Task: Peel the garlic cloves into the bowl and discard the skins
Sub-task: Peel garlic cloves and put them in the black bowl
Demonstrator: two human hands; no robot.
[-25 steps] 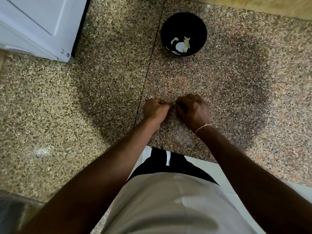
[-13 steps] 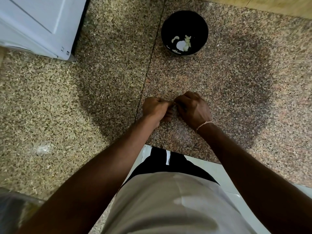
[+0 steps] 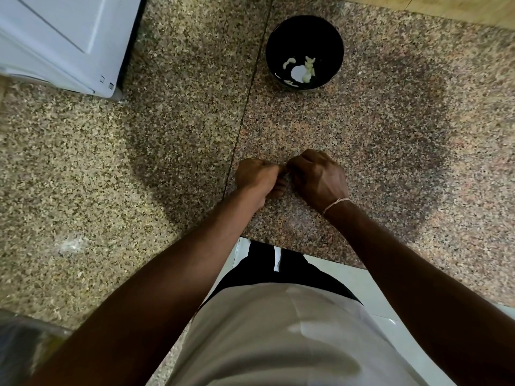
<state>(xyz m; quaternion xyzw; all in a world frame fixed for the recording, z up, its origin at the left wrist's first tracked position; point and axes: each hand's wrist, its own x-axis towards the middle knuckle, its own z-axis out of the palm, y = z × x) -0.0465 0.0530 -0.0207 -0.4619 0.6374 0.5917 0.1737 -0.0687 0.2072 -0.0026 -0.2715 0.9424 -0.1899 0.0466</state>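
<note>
A black bowl (image 3: 304,29) stands at the far side of the speckled granite counter, with a few pale peeled garlic cloves (image 3: 308,68) at its bottom. Well in front of the bowl, my left hand (image 3: 257,176) and my right hand (image 3: 317,178) are curled and meet fingertip to fingertip just above the counter. They pinch something small between them, most likely a garlic clove, which the fingers almost fully hide. A thin band circles my right wrist.
A white appliance (image 3: 58,40) fills the back left corner. The counter's front edge (image 3: 328,260) runs just before my body, with white floor tiles below. A small pale scrap (image 3: 69,245) lies on the counter at the left. A plastic bag (image 3: 22,346) shows bottom left.
Both hands stay pressed together at the same spot, with only slight shifts of the fingers. The bowl has not moved.
</note>
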